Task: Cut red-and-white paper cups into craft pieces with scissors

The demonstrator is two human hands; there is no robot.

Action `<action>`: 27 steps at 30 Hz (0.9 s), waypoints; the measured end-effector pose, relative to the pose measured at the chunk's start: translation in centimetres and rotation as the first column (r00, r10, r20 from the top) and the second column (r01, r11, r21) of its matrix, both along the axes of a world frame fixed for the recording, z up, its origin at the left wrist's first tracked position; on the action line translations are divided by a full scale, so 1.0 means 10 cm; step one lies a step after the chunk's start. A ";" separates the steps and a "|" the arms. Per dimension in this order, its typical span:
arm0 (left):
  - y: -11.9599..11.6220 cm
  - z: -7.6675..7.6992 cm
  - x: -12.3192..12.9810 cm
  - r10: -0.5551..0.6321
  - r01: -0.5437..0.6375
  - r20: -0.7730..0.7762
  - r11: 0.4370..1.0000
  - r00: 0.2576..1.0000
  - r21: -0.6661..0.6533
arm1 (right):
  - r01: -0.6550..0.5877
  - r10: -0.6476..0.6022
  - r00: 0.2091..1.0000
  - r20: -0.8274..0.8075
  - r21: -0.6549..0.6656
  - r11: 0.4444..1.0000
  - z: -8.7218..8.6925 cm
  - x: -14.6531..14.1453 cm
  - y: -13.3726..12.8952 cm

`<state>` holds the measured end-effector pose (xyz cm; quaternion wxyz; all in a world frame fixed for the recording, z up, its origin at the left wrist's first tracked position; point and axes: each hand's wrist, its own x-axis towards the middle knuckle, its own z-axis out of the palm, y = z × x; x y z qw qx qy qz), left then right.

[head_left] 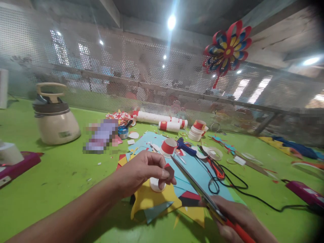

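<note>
My left hand (pixel 148 170) pinches a small piece of red paper (pixel 169 171) between thumb and fingers. In my right hand (pixel 234 216) is a pair of scissors (pixel 193 180) with red handles, its blades spread and one long blade pointing up and left, close to the paper. Beneath my left hand lie a white round piece (pixel 157 184), partly covered, and cut yellow paper (pixel 149 199). A red and white paper cup (pixel 168 147) stands just beyond my hands on light blue paper (pixel 202 175). Next to it rests a blue glue gun (pixel 186 147).
A beige kettle (pixel 57 119) stands at left. Paper cup stacks (pixel 169 126) lie at the back. Purple power strips (pixel 19 165) sit at both sides; a black cord (pixel 255 195) runs rightward. A red-handled tool (pixel 217 169) lies right. A paper flower (pixel 227 50) hangs above.
</note>
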<state>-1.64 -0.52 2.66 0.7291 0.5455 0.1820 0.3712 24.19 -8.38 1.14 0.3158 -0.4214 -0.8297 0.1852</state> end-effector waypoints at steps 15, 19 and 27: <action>-0.01 -0.05 0.06 -0.159 0.186 -0.284 0.980 0.946 0.070 | -0.124 0.071 0.972 -0.224 -0.232 0.965 0.42 -0.66 0.29; -0.01 -0.06 0.06 -0.158 0.181 -0.273 0.981 0.949 0.062 | -0.209 0.098 0.930 -0.355 -0.289 0.934 0.40 -0.77 0.33; -0.05 -0.08 0.11 -0.013 0.015 -0.130 1.000 0.991 0.015 | -0.031 -0.037 0.911 -0.412 -0.158 0.987 0.26 -0.75 0.35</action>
